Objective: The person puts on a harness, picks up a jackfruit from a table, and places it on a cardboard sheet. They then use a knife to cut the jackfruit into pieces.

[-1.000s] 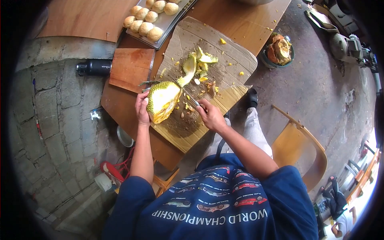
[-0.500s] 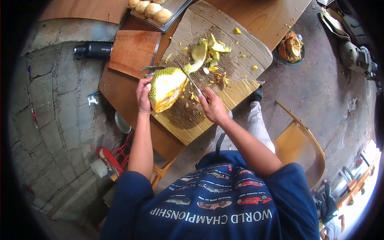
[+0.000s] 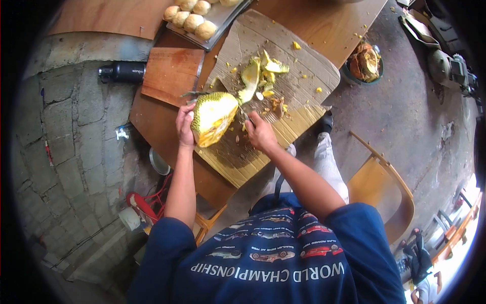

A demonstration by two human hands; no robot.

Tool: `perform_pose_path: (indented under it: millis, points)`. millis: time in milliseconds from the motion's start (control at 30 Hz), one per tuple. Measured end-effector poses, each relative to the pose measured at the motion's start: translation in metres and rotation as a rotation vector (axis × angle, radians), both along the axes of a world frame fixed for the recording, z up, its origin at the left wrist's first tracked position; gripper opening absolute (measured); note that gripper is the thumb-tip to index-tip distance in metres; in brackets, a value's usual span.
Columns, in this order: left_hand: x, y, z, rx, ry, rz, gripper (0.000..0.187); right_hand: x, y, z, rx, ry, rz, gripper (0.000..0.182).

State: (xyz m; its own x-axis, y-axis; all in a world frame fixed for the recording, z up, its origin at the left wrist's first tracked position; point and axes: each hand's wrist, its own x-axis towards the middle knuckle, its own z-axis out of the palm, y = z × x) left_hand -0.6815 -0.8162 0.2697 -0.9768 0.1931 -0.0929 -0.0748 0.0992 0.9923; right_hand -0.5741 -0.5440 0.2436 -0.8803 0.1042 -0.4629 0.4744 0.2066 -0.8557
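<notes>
A large cut piece of jackfruit (image 3: 216,114), with green bumpy rind and pale yellow flesh, stands tilted over the cardboard sheet (image 3: 304,63). My left hand (image 3: 186,126) is closed around its left side, the fingers partly hidden behind the rind. In my right hand (image 3: 261,134) is a knife (image 3: 243,110), gripped at the handle. Its blade points up and left and passes partly out of sight behind the fruit. Just beyond, peeled rind strips (image 3: 250,78) lie in a heap, one reaching the fruit's upper right edge. Brownish scraps (image 3: 278,105) are scattered near my right hand.
A tray (image 3: 219,36) of bread buns sits at the table's far side. Left of the cardboard are a wooden board (image 3: 172,76) and a black bottle (image 3: 126,72). A bucket (image 3: 380,71) of fruit waste stands on the floor at right, with a chair (image 3: 377,190) nearer me.
My right hand and the knife have moved left, closer to the fruit, and less of the blade shows. The fruit stays in my left hand. The whole view has shifted slightly.
</notes>
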Motion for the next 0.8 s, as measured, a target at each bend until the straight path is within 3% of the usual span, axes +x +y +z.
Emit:
perform_pose_path:
  millis: [267, 333, 567, 633, 800]
  points:
    - [0.012, -0.002, 0.001, 0.101, -0.152, 0.214, 0.04, 0.073, 0.057, 0.008, 0.248, 0.026, 0.178, 0.029]
    - [0.013, 0.009, 0.013, 0.192, -0.16, 0.238, 0.03, 0.075, 0.069, 0.016, 0.246, 0.073, 0.148, 0.029]
    - [0.014, 0.012, 0.029, 0.101, -0.149, 0.197, 0.032, 0.052, 0.095, 0.051, 0.134, 0.117, 0.09, 0.034]
    - [0.018, 0.011, 0.03, -0.046, -0.014, 0.098, 0.034, 0.058, 0.096, 0.056, 0.093, 0.114, 0.065, 0.034]
    - [0.018, 0.022, 0.041, -0.063, 0.03, -0.021, 0.03, 0.063, 0.092, 0.077, -0.008, 0.141, 0.043, 0.03]
